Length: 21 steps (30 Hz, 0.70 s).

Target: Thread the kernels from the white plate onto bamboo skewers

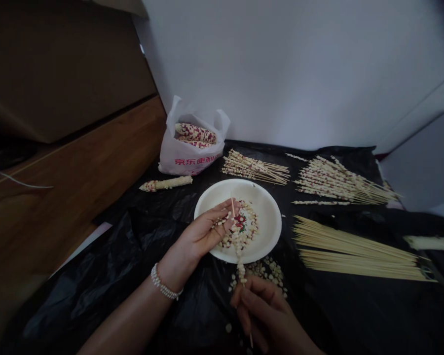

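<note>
My right hand is closed round the lower part of a wooden skewer threaded with pale corn kernels. The skewer stands slanted, its bare tip pointing up over the bowl. At that upper end is my left hand, with a beaded bracelet at the wrist; its thumb and fingers meet the skewer just above the topmost kernels. Whether a loose kernel is between these fingertips I cannot tell. Beneath the left hand, a white bowl holds loose pale and dark red kernels. More pale kernels lie by its near rim.
Behind the bowl stands a white plastic bag with speckled corn cobs. A partly stripped cob lies left. Filled skewers form two piles toward the back. Bare skewers lie right, on black plastic sheeting.
</note>
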### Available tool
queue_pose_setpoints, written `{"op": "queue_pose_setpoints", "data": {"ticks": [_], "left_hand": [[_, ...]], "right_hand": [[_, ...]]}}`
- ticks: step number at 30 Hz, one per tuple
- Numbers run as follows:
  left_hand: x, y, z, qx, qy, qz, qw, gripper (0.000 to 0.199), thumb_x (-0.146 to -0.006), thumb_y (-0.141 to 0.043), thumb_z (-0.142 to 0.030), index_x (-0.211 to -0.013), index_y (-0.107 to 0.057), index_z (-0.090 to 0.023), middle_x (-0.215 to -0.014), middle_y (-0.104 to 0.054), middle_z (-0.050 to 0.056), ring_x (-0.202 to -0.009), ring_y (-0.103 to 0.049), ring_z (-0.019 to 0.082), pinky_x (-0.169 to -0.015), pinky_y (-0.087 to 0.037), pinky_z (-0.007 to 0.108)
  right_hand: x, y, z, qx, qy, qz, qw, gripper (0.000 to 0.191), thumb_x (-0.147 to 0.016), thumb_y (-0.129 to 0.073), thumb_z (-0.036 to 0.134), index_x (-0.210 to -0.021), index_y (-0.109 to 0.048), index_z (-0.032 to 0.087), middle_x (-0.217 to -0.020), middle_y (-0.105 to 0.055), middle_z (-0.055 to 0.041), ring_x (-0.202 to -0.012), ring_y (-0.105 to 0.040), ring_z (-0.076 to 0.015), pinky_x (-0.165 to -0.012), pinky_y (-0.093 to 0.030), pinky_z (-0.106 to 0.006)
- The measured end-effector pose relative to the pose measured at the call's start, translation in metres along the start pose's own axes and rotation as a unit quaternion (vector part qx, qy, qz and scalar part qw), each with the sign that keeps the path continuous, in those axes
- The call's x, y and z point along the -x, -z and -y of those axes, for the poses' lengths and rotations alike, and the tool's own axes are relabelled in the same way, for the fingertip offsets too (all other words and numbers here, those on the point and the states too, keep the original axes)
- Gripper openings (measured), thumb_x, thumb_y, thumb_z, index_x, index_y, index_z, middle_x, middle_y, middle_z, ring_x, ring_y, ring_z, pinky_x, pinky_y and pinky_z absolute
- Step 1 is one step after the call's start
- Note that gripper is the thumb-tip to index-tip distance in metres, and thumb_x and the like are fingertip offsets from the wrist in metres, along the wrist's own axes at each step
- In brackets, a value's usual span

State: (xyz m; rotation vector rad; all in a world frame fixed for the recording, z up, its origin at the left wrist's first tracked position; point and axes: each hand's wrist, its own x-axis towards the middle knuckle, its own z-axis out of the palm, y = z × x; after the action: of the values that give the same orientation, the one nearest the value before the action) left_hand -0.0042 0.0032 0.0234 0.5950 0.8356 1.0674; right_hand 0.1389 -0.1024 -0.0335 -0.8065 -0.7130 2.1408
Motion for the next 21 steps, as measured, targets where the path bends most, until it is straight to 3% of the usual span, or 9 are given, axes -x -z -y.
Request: {"op": "queue_pose_setpoints", "data": {"ticks": [4, 7, 11, 15, 21], "left_hand": [[-0.018, 0.002, 0.0, 0.054, 0.057, -0.049, 0.996, 0.023, -0.076, -0.061, -0.003, -0.094, -0.07, -0.013, -0.104, -0.072, 0.01, -0.118, -0.057, 0.02, -0.097, -0.046, 0.025], [-0.025, 0.008, 0.004, 0.118, 0.059, -0.073, 0.989, 0.022, -0.08, -0.058, -0.006, -0.098, -0.069, -0.014, -0.104, -0.072, 0.011, -0.115, -0.059, 0.021, -0.09, -0.051, 0.024], [-0.026, 0.012, 0.004, 0.156, 0.072, -0.073, 0.982, 0.025, -0.084, -0.053, -0.007, -0.105, -0.066, -0.015, -0.104, -0.072, 0.01, -0.11, -0.062, 0.02, -0.082, -0.054, 0.023], [-0.028, 0.011, -0.002, 0.197, 0.101, -0.075, 0.972, 0.028, -0.09, -0.046, -0.014, -0.112, -0.061, -0.005, -0.102, -0.07, 0.017, -0.101, -0.067, 0.023, -0.077, -0.058, 0.028], [-0.03, 0.013, -0.001, 0.213, 0.116, -0.062, 0.968, 0.035, -0.085, -0.048, 0.0, -0.118, -0.057, -0.007, -0.103, -0.07, 0.016, -0.09, -0.07, 0.019, -0.073, -0.057, 0.022]], "right_hand": [[0.002, 0.001, -0.005, -0.002, 0.019, 0.017, 1.0, 0.03, -0.083, -0.063, 0.045, -0.078, -0.064, 0.016, -0.048, -0.056, 0.0049, -0.034, -0.039, -0.0016, -0.036, -0.025, -0.013], [0.003, 0.003, -0.011, -0.012, 0.006, 0.044, 0.999, 0.03, -0.083, -0.063, 0.045, -0.079, -0.065, 0.015, -0.05, -0.06, 0.0025, -0.036, -0.044, -0.0028, -0.038, -0.026, -0.014], [0.003, 0.003, -0.014, -0.022, -0.014, 0.053, 0.998, 0.031, -0.082, -0.064, 0.046, -0.079, -0.065, 0.015, -0.049, -0.06, 0.0026, -0.034, -0.043, -0.0027, -0.036, -0.025, -0.014], [0.003, 0.005, -0.016, -0.031, -0.009, 0.046, 0.998, 0.029, -0.084, -0.062, 0.044, -0.08, -0.065, 0.016, -0.051, -0.061, 0.0024, -0.037, -0.046, -0.0035, -0.038, -0.028, -0.014], [0.002, 0.005, -0.018, -0.026, -0.007, 0.048, 0.999, 0.029, -0.084, -0.062, 0.044, -0.081, -0.065, 0.015, -0.051, -0.061, 0.0023, -0.037, -0.047, -0.0035, -0.04, -0.03, -0.014]]}}
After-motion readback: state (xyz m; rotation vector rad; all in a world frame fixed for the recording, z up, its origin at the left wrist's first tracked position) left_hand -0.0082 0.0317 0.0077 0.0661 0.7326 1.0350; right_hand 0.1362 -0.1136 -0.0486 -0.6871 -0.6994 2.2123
